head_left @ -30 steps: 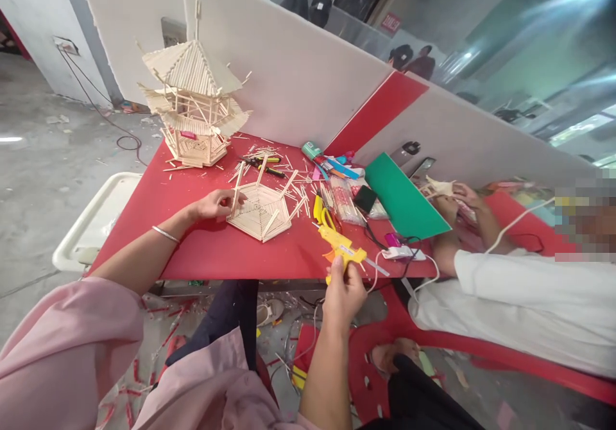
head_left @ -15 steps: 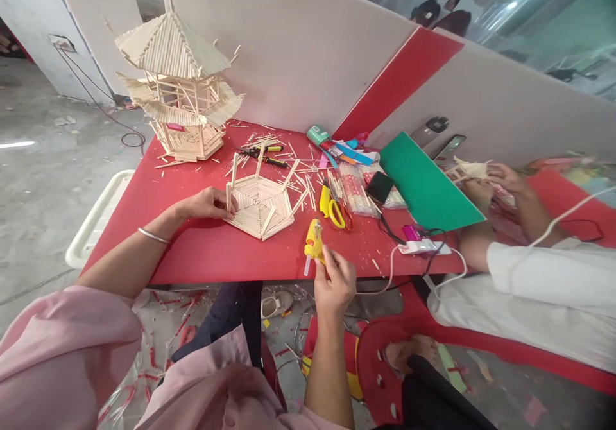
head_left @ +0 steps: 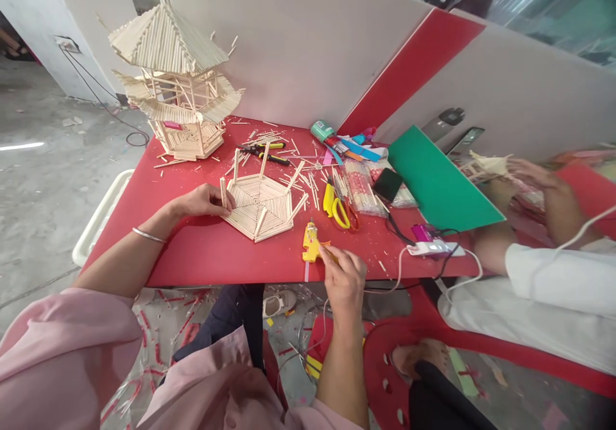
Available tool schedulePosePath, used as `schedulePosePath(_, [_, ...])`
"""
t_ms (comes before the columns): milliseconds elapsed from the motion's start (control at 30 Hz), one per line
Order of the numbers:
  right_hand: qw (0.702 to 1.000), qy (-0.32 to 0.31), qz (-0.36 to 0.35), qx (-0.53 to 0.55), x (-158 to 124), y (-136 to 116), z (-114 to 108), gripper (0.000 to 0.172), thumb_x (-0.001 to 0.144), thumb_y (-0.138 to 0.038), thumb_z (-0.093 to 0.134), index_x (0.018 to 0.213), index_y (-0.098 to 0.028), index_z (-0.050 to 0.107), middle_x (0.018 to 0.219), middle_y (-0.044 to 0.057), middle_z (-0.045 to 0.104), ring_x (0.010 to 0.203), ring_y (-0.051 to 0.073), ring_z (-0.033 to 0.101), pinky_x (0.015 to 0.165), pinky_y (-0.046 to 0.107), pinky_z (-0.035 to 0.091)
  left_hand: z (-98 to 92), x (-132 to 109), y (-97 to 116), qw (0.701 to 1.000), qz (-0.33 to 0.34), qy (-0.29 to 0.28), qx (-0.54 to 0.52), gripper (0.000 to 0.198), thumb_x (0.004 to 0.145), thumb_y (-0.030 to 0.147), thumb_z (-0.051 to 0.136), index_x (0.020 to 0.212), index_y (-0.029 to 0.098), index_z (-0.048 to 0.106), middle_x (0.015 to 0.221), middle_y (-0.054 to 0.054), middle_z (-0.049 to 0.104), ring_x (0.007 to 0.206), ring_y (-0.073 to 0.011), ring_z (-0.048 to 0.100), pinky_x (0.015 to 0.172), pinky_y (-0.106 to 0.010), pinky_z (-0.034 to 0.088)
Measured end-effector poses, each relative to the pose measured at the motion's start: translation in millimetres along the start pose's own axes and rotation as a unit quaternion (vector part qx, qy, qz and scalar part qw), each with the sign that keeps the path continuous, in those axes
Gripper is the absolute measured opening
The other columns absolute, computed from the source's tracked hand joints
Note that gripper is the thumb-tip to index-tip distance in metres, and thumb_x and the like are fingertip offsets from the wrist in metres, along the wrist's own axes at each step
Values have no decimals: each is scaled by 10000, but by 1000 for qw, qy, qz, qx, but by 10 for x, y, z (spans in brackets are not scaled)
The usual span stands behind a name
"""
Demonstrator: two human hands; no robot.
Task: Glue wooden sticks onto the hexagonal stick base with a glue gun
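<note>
My left hand [head_left: 205, 201] pinches the foot of a short upright stick post [head_left: 223, 192] at the left corner of a polygonal stick base [head_left: 250, 221]. Several other posts stand or lean round the base's rim, and its floor is laid in rings of pale sticks. My right hand [head_left: 344, 276] has its fingers closed at the handle of a yellow glue gun [head_left: 310, 244], low over the table's front edge. A clear glue stick pokes out of the gun's rear, toward me. Where the gun touches the table I cannot tell.
A stick pagoda [head_left: 168, 45] stands at the back left of the red table [head_left: 192, 260]. Pliers [head_left: 264, 149], yellow-handled scissors [head_left: 339, 208], bagged sticks [head_left: 359, 186], a green board [head_left: 440, 183] and a power strip [head_left: 433, 248] lie rightward. Another person's hand [head_left: 532, 173] works beyond the board.
The glue gun has turned more upright and moved slightly lower, with my right hand shifting right on its handle. My left hand stays at the post, which leans a little more left. The view has shifted slightly.
</note>
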State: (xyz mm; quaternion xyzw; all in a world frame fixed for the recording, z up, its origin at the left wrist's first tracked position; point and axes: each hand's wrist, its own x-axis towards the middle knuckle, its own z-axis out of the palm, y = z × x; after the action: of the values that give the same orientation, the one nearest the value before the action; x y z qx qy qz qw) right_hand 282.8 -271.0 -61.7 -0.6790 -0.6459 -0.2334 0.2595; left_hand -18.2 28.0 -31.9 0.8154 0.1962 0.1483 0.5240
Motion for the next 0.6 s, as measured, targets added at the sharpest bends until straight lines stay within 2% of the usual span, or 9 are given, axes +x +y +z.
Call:
schedulePosePath(100, [995, -99, 11, -5, 28, -23, -119, 462, 888, -35, 534, 1241, -276, 711, 1179, 58, 738, 1097, 248, 613, 1010, 459, 461, 5, 6, -16, 1000, -6, 0, 0, 247, 697, 373, 829, 775, 142, 787, 1008, -117, 754, 863, -214, 685, 756, -297, 540])
schedulePosePath(167, [992, -120, 25, -7, 50, -78, -189, 516, 848, -2, 514, 1251, -265, 703, 1223, 75, 716, 1142, 269, 605, 1031, 505, 456, 11, 11, -8, 1000, -7, 2, -2, 239, 693, 360, 832, 778, 141, 790, 1043, -129, 751, 866, -212, 685, 752, -293, 540])
schedulePosePath(267, [996, -63, 57, 27, 114, -276, -233, 504, 858, -14, 497, 1260, -244, 695, 1233, 103, 700, 1134, 268, 622, 1010, 495, 496, 14, 8, 28, 999, -3, 8, -35, 237, 660, 312, 843, 820, 144, 798, 1059, -137, 749, 858, -203, 682, 733, -283, 541])
schedulePosePath(333, [992, -18, 85, 87, 187, -496, -211, 445, 909, -67, 507, 1285, -231, 679, 1216, 111, 701, 1122, 243, 641, 989, 439, 529, 9, -4, 45, 996, -15, 7, -83, 257, 641, 282, 821, 861, 151, 804, 1054, -133, 749, 777, -184, 668, 643, -266, 527])
schedulePosePath(400, [982, -17, 102, 159, 272, -754, -149, 385, 949, -130, 521, 1290, -222, 674, 1232, 113, 694, 1146, 219, 648, 1006, 395, 535, 3, -19, 41, 990, -38, 13, -138, 279, 630, 261, 766, 883, 151, 807, 977, -126, 753, 640, -154, 615, 525, -248, 468])
schedulePosePath(500, [967, -59, 126, 214, 380, -1096, 4, 356, 986, -223, 515, 1311, -205, 658, 1256, 116, 699, 1162, 213, 656, 1002, 369, 545, 9, -14, -7, 978, -55, 86, -183, 275, 603, 228, 680, 832, 130, 796, 747, -92, 713, 491, -110, 484, 434, -229, 347])
schedulePosePath(600, [960, -95, 167, 204, 446, -1291, 199, 442, 996, -377, 526, 1368, -152, 608, 1299, 160, 682, 1204, 262, 640, 1010, 411, 539, 44, 36, -67, 961, -66, 217, -160, 253, 613, 223, 633, 808, 126, 760, 599, -30, 620, 444, -88, 405, 416, -216, 300])
